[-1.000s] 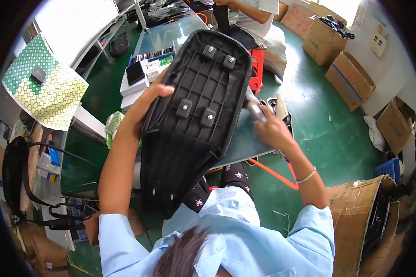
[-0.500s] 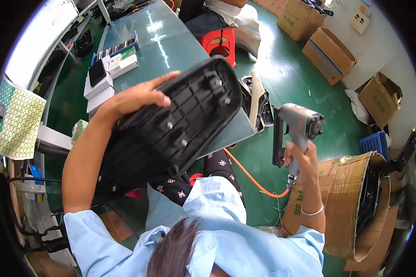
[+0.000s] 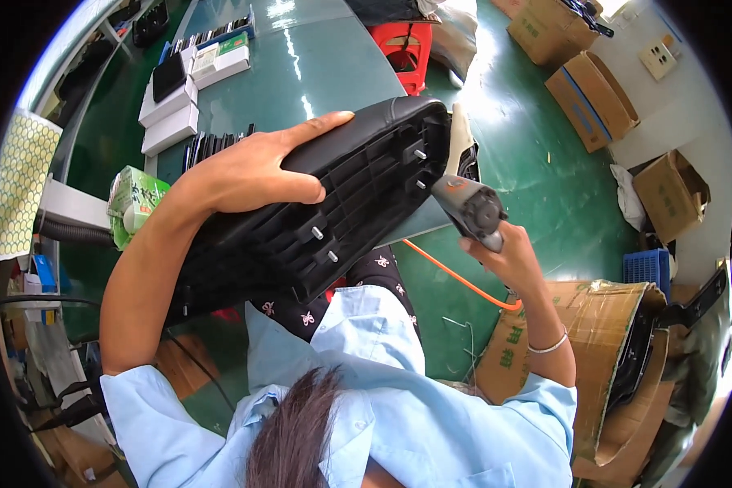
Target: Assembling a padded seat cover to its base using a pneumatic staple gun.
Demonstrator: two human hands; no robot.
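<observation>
A long black padded seat (image 3: 354,191) lies tilted across my lap and the table's near corner. Its ribbed plastic underside, with several metal bolts sticking out, is turned toward me. Over its far edge my left hand (image 3: 248,172) grips, thumb on the underside and fingers on the smooth black cover. My right hand (image 3: 506,250) is closed round the handle of a grey air staple gun (image 3: 472,205), which is at the seat's right end. The gun's nose is hidden, so I cannot tell whether it touches the seat. An orange air hose (image 3: 455,272) runs near my right wrist.
The green-topped table (image 3: 333,69) holds white boxes (image 3: 171,122) and a dark phone-like slab (image 3: 169,77). A red stool (image 3: 403,53) stands beyond. Cardboard boxes (image 3: 594,102) and a blue basket (image 3: 647,270) are at the right. Near my right elbow is a large carton (image 3: 545,333).
My right hand has brought the staple gun leftward to the seat's right end and turned it. The seat has tilted, showing more of its black cover along the far edge.
</observation>
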